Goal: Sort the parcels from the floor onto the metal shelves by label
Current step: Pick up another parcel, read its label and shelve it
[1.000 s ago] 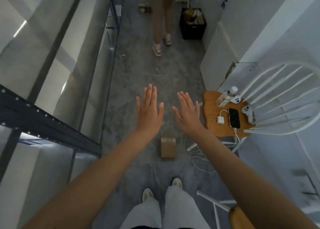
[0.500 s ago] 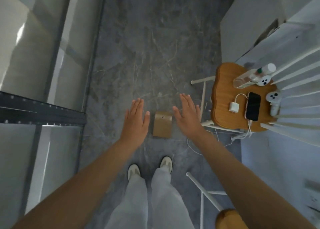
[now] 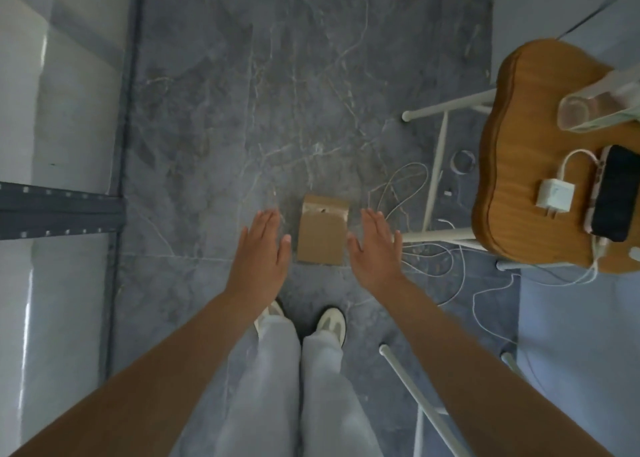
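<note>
Both hands have dropped lower and spread apart, now flanking the cardboard parcel [image 3: 322, 229] on the grey floor [image 3: 277, 93]: left hand [image 3: 261, 250] at its 9 o'clock, right hand [image 3: 372, 248] at 3 o'clock, each flat, fingers extended, holding nothing.

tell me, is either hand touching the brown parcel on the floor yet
No: the left hand and right hand are open and flat on either side of the parcel, with bare floor showing between.
</note>
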A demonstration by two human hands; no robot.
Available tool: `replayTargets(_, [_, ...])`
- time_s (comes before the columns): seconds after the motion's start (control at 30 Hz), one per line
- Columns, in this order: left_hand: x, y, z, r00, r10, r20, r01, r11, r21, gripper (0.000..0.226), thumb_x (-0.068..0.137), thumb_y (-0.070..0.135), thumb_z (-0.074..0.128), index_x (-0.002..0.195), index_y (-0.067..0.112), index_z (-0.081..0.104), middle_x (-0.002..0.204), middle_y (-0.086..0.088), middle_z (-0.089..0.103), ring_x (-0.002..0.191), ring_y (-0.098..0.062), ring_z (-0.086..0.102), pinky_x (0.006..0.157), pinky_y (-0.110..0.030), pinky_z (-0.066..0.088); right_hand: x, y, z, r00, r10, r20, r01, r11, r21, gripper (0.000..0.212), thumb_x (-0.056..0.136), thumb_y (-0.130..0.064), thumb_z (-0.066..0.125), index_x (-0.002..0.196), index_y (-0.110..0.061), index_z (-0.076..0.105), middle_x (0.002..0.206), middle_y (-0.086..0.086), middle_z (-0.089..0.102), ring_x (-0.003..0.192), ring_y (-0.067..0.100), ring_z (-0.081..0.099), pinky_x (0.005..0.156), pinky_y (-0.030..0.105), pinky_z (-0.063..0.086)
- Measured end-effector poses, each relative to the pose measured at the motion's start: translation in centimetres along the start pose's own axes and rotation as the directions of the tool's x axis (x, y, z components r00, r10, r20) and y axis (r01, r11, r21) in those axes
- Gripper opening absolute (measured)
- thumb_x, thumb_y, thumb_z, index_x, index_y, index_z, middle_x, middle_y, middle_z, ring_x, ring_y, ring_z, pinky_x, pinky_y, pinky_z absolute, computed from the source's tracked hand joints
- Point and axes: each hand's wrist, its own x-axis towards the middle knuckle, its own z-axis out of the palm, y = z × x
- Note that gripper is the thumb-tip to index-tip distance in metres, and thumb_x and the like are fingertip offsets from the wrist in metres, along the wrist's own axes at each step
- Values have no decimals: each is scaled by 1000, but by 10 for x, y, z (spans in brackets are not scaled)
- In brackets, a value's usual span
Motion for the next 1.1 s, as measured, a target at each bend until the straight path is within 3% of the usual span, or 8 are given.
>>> replayTargets(0.13, [47,-37,53,996,-69,63,73,996,-58,51,110,22,37,158,6,30,167,-6,26,155,-18,22,124,-30,11,55,20,49,998,57,22,-58,996,66,57,107,-26,38,159,-10,21,168,7,20,156,21,13,126,47,11])
replayTargets(0.27, [87,-69,100,967,-212,140,234,958,-164,21,110,17,37,112,28,56,116,10,54,104,0,52,99,-29,31,105,36,98,994,36,100,-50,988,146,54,107,-24,38,158,-9,26,164,13,29,148,32,34,116,40,28])
replayTargets(0.33, [105,-81,121,951,-242,194,280,938,-203,37,111,21,36,144,7,48,148,-13,49,136,-25,48,111,-34,31,130,44,123,992,44,119,-67,979,195,54,108,-25,38,159,-10,24,165,12,28,148,31,34,116,37,29])
replayTargets(0.43, [130,-98,151,929,-282,241,339,909,-241,53,111,26,35,161,9,24,169,-10,25,155,-26,26,122,-33,21,160,57,155,987,135,87,-153,950,272,53,108,-26,39,157,-9,28,162,14,33,144,33,40,114,39,33])
replayTargets(0.6, [166,-120,192,867,-409,285,495,772,-399,49,111,15,30,160,16,29,164,-9,35,125,-20,57,91,-20,42,182,81,193,936,331,116,-348,832,432,52,108,-30,37,155,-8,31,160,13,35,144,33,39,114,40,33])
replayTargets(0.7, [184,-123,213,855,-411,316,517,708,-481,42,110,17,32,148,17,50,149,-12,54,123,-28,57,94,-32,43,189,85,203,902,382,200,-427,721,547,55,109,-42,30,154,-11,33,157,12,41,142,32,42,113,42,34])
replayTargets(0.87, [184,-109,224,820,-422,386,570,543,-617,44,111,26,34,152,20,46,148,-5,55,129,-27,56,108,-42,46,194,74,194,828,461,318,-531,464,710,67,107,-54,18,156,-10,33,161,11,37,148,28,35,120,40,26])
replayTargets(1.1, [132,-84,180,827,-448,339,537,455,-710,45,110,21,33,154,25,43,140,-1,58,108,-15,55,88,-29,42,146,36,142,807,454,377,-569,431,700,68,106,-55,21,157,-10,31,162,10,35,149,27,34,120,39,26])
